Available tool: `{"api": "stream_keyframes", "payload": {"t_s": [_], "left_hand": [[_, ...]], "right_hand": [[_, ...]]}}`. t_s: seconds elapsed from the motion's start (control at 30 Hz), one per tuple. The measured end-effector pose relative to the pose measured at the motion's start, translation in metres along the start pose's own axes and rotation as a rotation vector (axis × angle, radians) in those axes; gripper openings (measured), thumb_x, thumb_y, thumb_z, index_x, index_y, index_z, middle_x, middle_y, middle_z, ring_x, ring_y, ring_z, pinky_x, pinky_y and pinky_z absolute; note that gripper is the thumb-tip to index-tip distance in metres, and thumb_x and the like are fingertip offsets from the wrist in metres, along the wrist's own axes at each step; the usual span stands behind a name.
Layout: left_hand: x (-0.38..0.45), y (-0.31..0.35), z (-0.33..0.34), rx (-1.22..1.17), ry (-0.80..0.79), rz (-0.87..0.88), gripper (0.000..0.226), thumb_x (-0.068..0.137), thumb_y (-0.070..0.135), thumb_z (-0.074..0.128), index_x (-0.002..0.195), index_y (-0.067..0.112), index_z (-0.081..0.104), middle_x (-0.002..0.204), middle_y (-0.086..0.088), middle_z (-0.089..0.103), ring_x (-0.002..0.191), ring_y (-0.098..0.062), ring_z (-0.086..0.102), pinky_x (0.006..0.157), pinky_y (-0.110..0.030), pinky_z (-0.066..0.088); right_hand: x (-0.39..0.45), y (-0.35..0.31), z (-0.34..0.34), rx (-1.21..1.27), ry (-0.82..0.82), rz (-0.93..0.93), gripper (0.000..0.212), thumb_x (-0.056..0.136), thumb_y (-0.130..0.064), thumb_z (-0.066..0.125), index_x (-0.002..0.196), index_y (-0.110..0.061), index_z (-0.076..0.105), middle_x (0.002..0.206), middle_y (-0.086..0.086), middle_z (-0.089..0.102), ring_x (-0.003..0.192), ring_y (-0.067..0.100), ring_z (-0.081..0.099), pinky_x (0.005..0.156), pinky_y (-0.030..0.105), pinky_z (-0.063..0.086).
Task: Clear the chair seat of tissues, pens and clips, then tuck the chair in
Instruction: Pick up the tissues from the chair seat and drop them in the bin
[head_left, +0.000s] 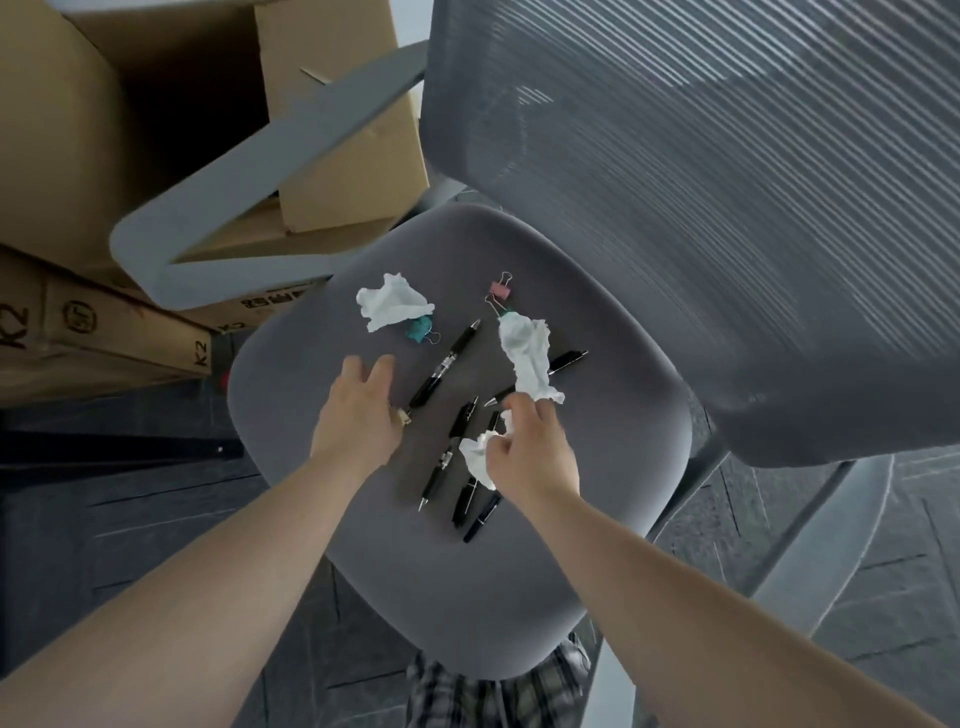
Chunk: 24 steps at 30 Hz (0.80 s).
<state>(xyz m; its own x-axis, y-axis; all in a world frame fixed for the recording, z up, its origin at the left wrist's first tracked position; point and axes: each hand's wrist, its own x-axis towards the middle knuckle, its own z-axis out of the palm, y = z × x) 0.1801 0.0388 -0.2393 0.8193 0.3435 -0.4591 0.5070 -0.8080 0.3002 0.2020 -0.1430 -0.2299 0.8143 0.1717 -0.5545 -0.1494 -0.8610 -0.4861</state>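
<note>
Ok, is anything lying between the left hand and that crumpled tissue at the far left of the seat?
Nothing visible. The left hand hovers open over bare seat, and the far-left tissue lies just beyond its fingertips. A green clip sits against the tissue's near right edge, beside the path, not across it.

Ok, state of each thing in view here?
Left hand: open, over the seat, holding nothing.
Right hand: closed on a tissue.
Left tissue: crumpled, partly covering a green clip.
Right tissue: crumpled, lying over a pen.
Pink clip: loose on the seat.
Pens: scattered, uncollected.
</note>
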Motion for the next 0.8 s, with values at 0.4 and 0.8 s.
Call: {"api": "stream_keyframes", "payload": {"t_s": [0.4,0.8], "left_hand": [[0.073,0.013,-0.019,0.005,0.112,0.19,0.054,0.086,0.005,0.056,0.137,0.013,0.04,0.139,-0.021,0.03,0.093,-0.048,0.057,0.079,-0.048,0.05],[0.108,0.011,-0.002,0.115,0.079,0.089,0.033,0.086,-0.002,0.051,0.118,0.003,0.052,0.124,-0.021,0.041,0.096,-0.046,0.056,0.072,-0.047,0.047]], "right_hand": [[0.014,0.007,0.006,-0.241,-0.007,-0.122,0.026,0.091,-0.021,0.049,0.116,-0.015,0.049,0.118,0.004,0.05,0.094,0.031,0.056,0.062,0.03,0.038],[0.084,-0.002,-0.009,-0.281,0.122,0.016,0.04,0.089,-0.027,0.053,0.128,-0.02,0.046,0.132,0.01,0.042,0.123,0.031,0.04,0.098,0.045,0.037]]}}
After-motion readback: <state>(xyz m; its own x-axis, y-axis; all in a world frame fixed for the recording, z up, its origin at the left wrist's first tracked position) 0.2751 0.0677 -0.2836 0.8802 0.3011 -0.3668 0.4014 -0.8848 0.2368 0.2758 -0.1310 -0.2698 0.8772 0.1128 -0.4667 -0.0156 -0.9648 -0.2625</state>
